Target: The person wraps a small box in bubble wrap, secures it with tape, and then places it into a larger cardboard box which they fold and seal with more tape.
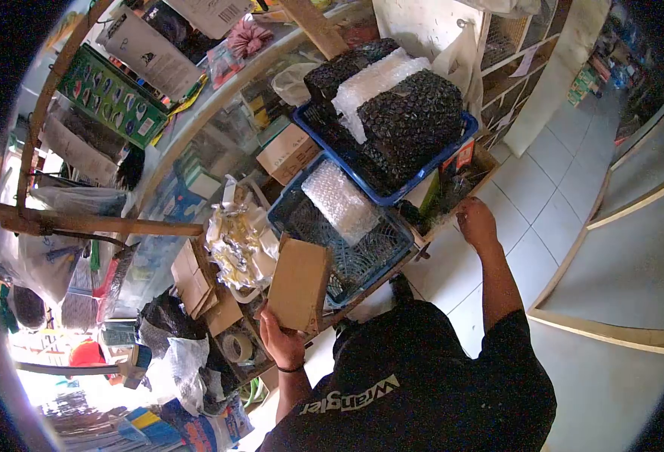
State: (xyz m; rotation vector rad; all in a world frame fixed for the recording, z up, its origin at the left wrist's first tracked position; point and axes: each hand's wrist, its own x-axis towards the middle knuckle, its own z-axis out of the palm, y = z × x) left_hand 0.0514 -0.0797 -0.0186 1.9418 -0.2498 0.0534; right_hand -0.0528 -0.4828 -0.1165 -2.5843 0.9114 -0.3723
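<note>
My left hand (pixel 281 343) is closed on the lower edge of a brown cardboard box (pixel 299 283), which is tilted upright beside a blue plastic basket (pixel 283 218). A bubble-wrapped packet (pixel 339 198) lies in that basket. My right hand (pixel 477 221) is curled into a loose fist by the edge of a wooden drawer (pixel 484 177); what its fingers hold, if anything, is hidden. Behind it stands a second blue basket (pixel 468 129), filled with parcels in black bubble wrap (pixel 415 105), one banded with clear bubble wrap (pixel 377 83).
A glass display counter (pixel 223 113) curves along the left. Near my left hand are crumpled white and yellow packaging (pixel 238 241), flat cardboard pieces (pixel 192 279) and a tape roll (pixel 237 347). A wooden bar (pixel 106 222) juts in from the left. Tiled floor (pixel 532 196) lies right.
</note>
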